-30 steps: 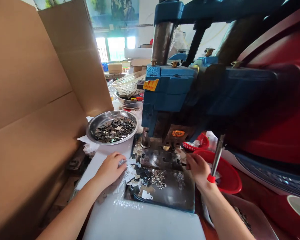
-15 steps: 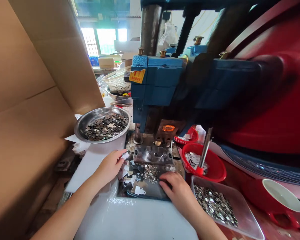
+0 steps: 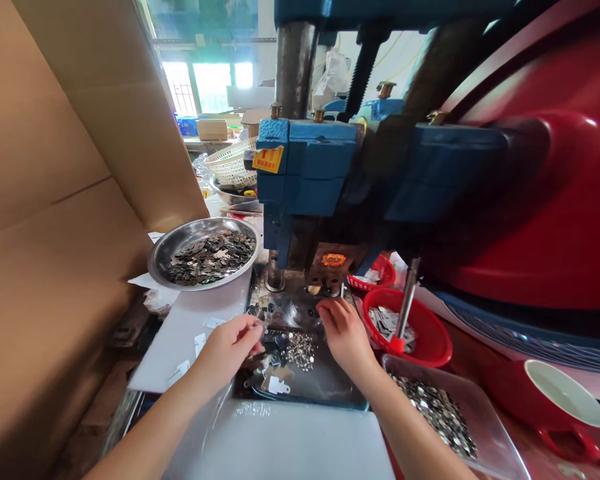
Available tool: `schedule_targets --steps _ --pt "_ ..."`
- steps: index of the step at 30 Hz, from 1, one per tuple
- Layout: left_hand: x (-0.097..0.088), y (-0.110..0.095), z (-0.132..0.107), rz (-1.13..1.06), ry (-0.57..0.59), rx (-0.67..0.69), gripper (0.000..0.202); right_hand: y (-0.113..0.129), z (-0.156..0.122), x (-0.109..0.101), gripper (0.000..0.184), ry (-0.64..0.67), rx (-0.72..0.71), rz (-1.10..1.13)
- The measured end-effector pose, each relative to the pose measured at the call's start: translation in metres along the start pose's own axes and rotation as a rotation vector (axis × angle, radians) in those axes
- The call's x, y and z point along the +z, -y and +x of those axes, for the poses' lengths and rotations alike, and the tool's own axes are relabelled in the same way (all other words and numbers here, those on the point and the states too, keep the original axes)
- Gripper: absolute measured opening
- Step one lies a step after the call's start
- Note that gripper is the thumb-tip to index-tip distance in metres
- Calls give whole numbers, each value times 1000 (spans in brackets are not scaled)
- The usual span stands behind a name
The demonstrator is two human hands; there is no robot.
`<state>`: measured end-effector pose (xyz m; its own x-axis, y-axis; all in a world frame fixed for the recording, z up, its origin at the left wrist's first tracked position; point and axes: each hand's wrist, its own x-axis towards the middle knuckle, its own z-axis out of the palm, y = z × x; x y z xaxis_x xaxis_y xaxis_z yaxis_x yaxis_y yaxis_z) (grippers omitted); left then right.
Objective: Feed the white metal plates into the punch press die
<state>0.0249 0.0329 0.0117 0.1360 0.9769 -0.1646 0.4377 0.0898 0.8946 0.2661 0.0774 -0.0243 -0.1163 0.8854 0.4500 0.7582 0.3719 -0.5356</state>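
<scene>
My left hand (image 3: 229, 350) is curled at the left edge of a dark tray (image 3: 330, 390), its fingertips pinched on a small metal plate above a heap of loose plates (image 3: 273, 380). My right hand (image 3: 344, 330) reaches forward over a pile of shiny rivets (image 3: 300, 350). Its fingers are pressed together at the steel die plate (image 3: 293, 308) under the blue press head (image 3: 303, 173). What they hold, if anything, is too small to see.
A steel bowl (image 3: 203, 255) of dark metal pieces stands at the left. To the right are a red bowl (image 3: 425, 340) with a red-handled tool (image 3: 404, 313), a clear tray of rivets (image 3: 443, 413) and a red mug (image 3: 563, 413). Cardboard (image 3: 55, 200) walls off the left.
My right hand has moved from the tray's front edge forward to the die plate. My left hand has drawn back a little, still pinching. The view has shifted slightly.
</scene>
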Motion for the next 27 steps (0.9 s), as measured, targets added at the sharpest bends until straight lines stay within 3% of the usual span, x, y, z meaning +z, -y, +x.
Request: schedule_targets --steps 3,8,10,19,27 --pt "8 5 -2 -186 59 -1 33 -3 23 10 20 13 71 16" --pt "19 4 -2 -101 -9 -43 22 -11 35 21 17 15 135 48" --pt "23 0 2 -74 -46 -4 31 -14 33 22 20 11 137 82" --pt "49 -26 61 210 -149 355 20 -18 14 17 36 -92 114 275" --pt "72 -23 96 189 -257 330 17 -23 20 18 26 -161 179 262"
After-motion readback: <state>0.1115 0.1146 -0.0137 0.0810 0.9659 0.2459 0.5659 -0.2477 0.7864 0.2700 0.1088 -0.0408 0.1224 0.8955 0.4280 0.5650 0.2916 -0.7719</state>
